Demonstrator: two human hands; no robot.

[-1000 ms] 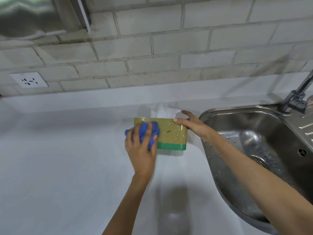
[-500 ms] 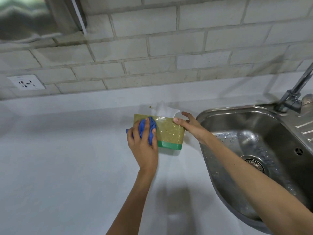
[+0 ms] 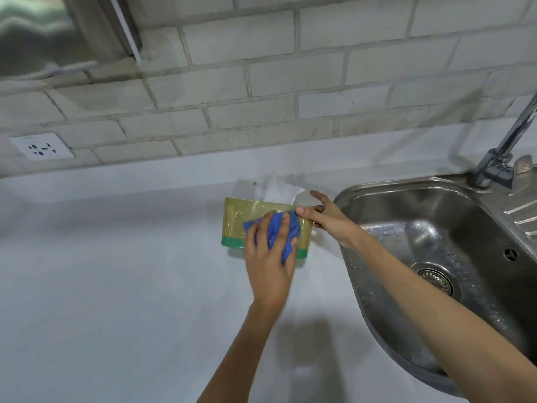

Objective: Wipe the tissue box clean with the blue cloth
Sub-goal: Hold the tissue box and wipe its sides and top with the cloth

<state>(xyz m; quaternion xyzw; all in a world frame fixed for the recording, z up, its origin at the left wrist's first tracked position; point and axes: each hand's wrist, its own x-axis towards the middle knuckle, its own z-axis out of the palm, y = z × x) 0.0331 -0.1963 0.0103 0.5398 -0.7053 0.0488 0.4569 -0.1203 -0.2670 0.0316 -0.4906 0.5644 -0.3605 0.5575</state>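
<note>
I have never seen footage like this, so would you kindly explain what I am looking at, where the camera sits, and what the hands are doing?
There is no machine here: a person wears a wide-angle camera on the head, so the single view looks forward and down over their own two bare arms.

On the white countertop stands a gold glittery tissue box with a green band along its base, and a white tissue sticks out of its top. To the right is a stainless steel sink with a chrome tap. A white wall socket sits in the brick-pattern tiles at the left.

The left hand presses a crumpled blue cloth against the front of the box. The right hand steadies the box at its right end.
</note>
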